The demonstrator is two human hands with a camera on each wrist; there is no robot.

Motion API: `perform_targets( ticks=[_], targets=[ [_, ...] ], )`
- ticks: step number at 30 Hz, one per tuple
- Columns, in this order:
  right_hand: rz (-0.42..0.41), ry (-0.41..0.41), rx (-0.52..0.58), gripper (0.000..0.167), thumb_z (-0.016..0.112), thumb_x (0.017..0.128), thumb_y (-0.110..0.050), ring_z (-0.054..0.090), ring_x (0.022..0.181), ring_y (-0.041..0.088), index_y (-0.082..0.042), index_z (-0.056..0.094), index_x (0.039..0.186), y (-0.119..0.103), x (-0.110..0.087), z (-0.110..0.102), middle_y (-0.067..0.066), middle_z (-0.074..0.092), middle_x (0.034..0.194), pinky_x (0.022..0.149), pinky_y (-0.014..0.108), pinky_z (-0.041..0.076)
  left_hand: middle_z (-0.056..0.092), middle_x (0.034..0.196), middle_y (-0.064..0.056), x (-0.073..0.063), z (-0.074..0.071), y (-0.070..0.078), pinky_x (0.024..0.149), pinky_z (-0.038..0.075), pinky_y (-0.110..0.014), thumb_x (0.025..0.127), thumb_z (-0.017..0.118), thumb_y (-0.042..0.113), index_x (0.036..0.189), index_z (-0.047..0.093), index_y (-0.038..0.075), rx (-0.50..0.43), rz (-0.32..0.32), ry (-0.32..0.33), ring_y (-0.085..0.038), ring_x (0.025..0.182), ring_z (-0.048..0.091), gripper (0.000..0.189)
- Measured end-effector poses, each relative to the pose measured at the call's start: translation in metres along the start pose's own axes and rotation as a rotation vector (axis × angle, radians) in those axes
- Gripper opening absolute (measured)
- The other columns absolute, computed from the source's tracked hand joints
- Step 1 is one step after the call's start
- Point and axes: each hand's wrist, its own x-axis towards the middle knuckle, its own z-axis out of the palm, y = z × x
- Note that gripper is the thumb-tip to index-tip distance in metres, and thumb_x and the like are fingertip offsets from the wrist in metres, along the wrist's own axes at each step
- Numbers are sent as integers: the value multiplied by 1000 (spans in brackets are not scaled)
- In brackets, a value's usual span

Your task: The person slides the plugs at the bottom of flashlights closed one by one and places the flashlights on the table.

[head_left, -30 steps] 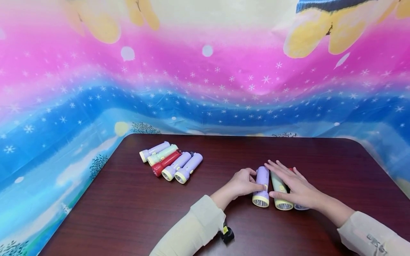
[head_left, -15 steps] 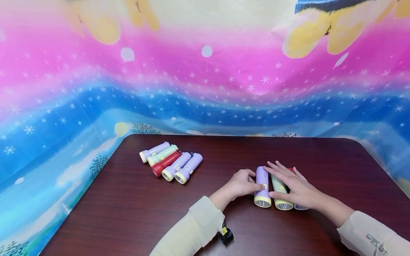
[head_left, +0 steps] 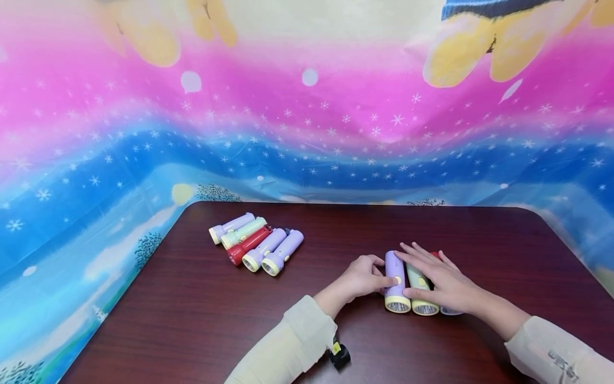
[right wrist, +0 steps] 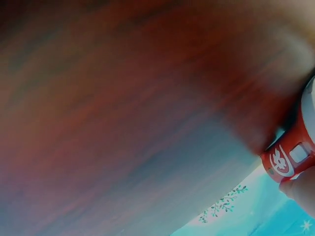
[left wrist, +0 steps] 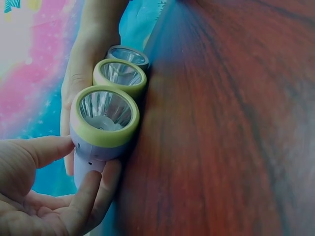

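Note:
My left hand (head_left: 362,274) grips a purple flashlight (head_left: 395,290) with a yellow lens rim, thumb near its yellow switch. In the left wrist view the thumb and curled fingers surround its body just behind the rim. Right beside it lies a pale green flashlight (head_left: 424,305), also yellow-rimmed. Over this one spreads my right hand (head_left: 446,282), its fingers extended, fingertips at the purple flashlight's back end and thumb beside its head. A red flashlight (right wrist: 288,160) lies mostly hidden under the right palm; its grey-rimmed head (head_left: 451,311) peeks out.
Farther left, a slanted row holds a purple flashlight (head_left: 232,227), a green one (head_left: 243,232), a red one (head_left: 249,245) and two more purple ones. All lie on a dark brown table (head_left: 201,320). A patterned backdrop (head_left: 307,133) rises behind it. A small black device (head_left: 339,356) sits at the left cuff.
My left hand has slid the purple flashlight slightly to the right, narrowing the gap to the green one. The right hand has stayed in place.

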Motion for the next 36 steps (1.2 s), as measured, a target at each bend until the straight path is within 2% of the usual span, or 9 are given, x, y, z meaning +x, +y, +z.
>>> perform_targets(
  ticks=[9, 17, 27, 36],
  targets=[
    [2, -3, 9, 75, 72, 86, -50, 28, 147, 43, -26, 43, 151, 1, -1, 0, 11, 35, 160, 105, 79, 19, 64, 73, -5, 0, 3, 0, 61, 55, -26, 86, 77, 14, 128, 58, 0, -2, 8, 4, -17, 64, 67, 48],
    [-8, 6, -6, 76, 72, 85, -51, 29, 147, 43, -27, 42, 151, 4, -2, 2, 9, 36, 160, 104, 79, 20, 65, 79, -3, 0, -2, -3, 64, 56, -26, 87, 76, 15, 131, 57, 0, 9, 21, -15, -18, 68, 71, 50],
    [0, 1, -18, 77, 71, 85, -53, 30, 147, 41, -27, 42, 151, 3, -1, 1, 11, 37, 160, 105, 78, 20, 69, 87, -3, -2, -22, -10, 59, 54, -27, 90, 73, 19, 132, 57, 1, 78, 61, -13, -18, 72, 72, 49],
    [12, -13, -8, 78, 72, 85, -53, 28, 147, 43, -27, 41, 152, 3, 0, 0, 12, 36, 160, 106, 78, 19, 69, 88, -1, -8, -49, -13, 63, 50, -23, 91, 72, 23, 133, 57, 4, 181, 111, 15, -16, 71, 67, 49]
  ],
)
